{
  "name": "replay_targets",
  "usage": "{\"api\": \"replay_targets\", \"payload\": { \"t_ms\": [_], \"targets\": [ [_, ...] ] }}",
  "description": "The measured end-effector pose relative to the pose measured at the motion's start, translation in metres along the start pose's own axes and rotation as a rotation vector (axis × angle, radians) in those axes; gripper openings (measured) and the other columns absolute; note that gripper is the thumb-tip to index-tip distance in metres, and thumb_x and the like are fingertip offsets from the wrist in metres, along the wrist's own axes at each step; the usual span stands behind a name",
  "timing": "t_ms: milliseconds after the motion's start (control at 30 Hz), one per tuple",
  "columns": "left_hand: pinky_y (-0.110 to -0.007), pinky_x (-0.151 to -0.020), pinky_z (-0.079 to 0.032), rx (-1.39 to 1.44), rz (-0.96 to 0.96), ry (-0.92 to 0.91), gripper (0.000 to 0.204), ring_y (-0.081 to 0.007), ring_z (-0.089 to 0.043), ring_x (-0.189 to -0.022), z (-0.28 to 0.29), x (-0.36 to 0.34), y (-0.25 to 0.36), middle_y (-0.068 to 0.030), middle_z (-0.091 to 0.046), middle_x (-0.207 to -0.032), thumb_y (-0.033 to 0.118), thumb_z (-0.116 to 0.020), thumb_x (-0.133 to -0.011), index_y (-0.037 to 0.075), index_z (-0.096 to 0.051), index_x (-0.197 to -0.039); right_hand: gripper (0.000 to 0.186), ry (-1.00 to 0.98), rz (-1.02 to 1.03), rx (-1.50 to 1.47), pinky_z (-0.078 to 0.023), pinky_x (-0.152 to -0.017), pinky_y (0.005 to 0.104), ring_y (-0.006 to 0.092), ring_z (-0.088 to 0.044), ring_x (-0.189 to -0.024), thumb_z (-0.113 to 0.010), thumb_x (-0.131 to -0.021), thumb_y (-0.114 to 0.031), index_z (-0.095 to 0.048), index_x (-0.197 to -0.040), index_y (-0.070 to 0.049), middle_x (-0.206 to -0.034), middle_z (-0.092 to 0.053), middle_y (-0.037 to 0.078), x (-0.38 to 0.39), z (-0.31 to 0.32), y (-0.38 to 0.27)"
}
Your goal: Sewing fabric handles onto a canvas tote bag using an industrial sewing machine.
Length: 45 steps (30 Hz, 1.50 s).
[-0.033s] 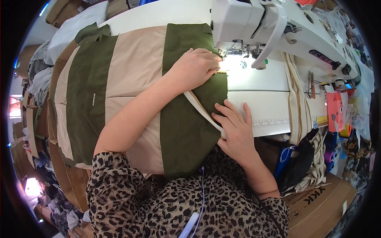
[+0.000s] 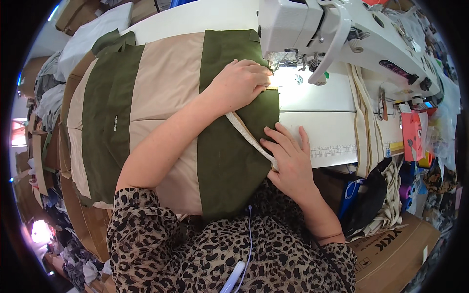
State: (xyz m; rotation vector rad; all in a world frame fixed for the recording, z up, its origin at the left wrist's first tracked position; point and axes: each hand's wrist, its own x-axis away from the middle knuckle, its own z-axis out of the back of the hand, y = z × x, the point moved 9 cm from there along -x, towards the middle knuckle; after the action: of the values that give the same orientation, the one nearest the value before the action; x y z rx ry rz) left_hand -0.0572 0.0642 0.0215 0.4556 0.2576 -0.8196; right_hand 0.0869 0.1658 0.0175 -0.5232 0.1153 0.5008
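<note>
A wide panel of olive green and beige fabric [image 2: 168, 63] lies across the machine table. My left hand [image 2: 239, 85] is closed at its right edge, close to the needle area of a white sewing machine [image 2: 288, 29], fingers pressed together over a white zipper tape [image 2: 244, 133] with a tan-gold edge. From beneath that hand the tape runs over the green cloth to my right hand [image 2: 293, 163], where it passes in between thumb and fingers. The other right fingers are spread over the cloth edge and table. My left fingertips are partly hidden by glare.
More white-and-tan tape [image 2: 361, 122] hangs over the table's right side, near small scissors [image 2: 382, 102]. A ruler scale [image 2: 332, 150] runs along the front edge. Below right stands a cardboard box [image 2: 395, 254]; boxes and heaped cloth [image 2: 51, 102] are at left.
</note>
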Motion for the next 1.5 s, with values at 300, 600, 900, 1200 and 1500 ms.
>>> {"api": "replay_targets", "payload": {
  "t_ms": [300,600,900,1200,1500],
  "targets": [
    [-0.037,-0.093,-0.053,-0.015,-0.088,0.01,0.012,-0.0233,-0.067,-0.105,0.002,-0.004,0.013,-0.0021,-0.073,-0.108,0.008,-0.07,-0.085,0.008,-0.077,-0.096,0.035,0.082,-0.021,-0.056,-0.026,-0.118,0.0596,0.025,-0.053,-0.134,-0.072,-0.069,-0.006,-0.068,-0.104,-0.009,-0.128,-0.062,0.005,0.013,0.005,0.006],
    [-0.035,-0.088,-0.056,-0.008,0.051,-0.071,0.017,-0.0223,-0.068,-0.108,-0.004,-0.01,-0.005,-0.0008,-0.074,-0.112,0.007,-0.066,-0.088,0.011,-0.077,-0.1,0.024,0.135,-0.084,-0.052,-0.03,-0.11,0.051,0.0223,-0.056,-0.119,-0.073,-0.071,-0.011,-0.073,-0.095,-0.01,-0.119,-0.064,0.002,0.001,0.012,0.013],
    [-0.037,-0.085,-0.057,0.0,0.031,0.004,0.017,-0.0252,-0.07,-0.097,-0.004,-0.02,-0.016,-0.0024,-0.075,-0.107,0.011,-0.066,-0.09,0.013,-0.078,-0.102,0.02,0.146,-0.139,-0.061,-0.033,-0.102,0.0426,0.0229,-0.057,-0.112,-0.068,-0.073,-0.011,-0.072,-0.092,-0.01,-0.121,-0.067,0.0,-0.012,0.015,0.026],
    [-0.036,-0.085,-0.057,-0.021,0.093,-0.068,0.02,-0.0224,-0.069,-0.101,-0.006,-0.024,-0.023,-0.0017,-0.074,-0.107,0.013,-0.063,-0.091,0.019,-0.081,-0.1,0.017,0.123,-0.134,-0.069,-0.034,-0.102,0.0442,0.0215,-0.055,-0.115,-0.071,-0.074,-0.013,-0.072,-0.091,-0.009,-0.119,-0.066,-0.001,-0.016,0.013,0.028],
    [-0.04,-0.101,-0.048,-0.035,-0.003,-0.004,0.019,-0.0305,-0.065,-0.106,0.032,-0.013,-0.002,-0.0084,-0.073,-0.112,0.007,-0.062,-0.09,0.008,-0.075,-0.104,0.041,0.066,-0.047,-0.12,-0.029,-0.116,0.0499,0.0281,-0.051,-0.127,-0.072,-0.074,-0.012,-0.068,-0.115,-0.01,-0.132,-0.06,0.006,-0.008,0.016,0.021]
  ]
}}
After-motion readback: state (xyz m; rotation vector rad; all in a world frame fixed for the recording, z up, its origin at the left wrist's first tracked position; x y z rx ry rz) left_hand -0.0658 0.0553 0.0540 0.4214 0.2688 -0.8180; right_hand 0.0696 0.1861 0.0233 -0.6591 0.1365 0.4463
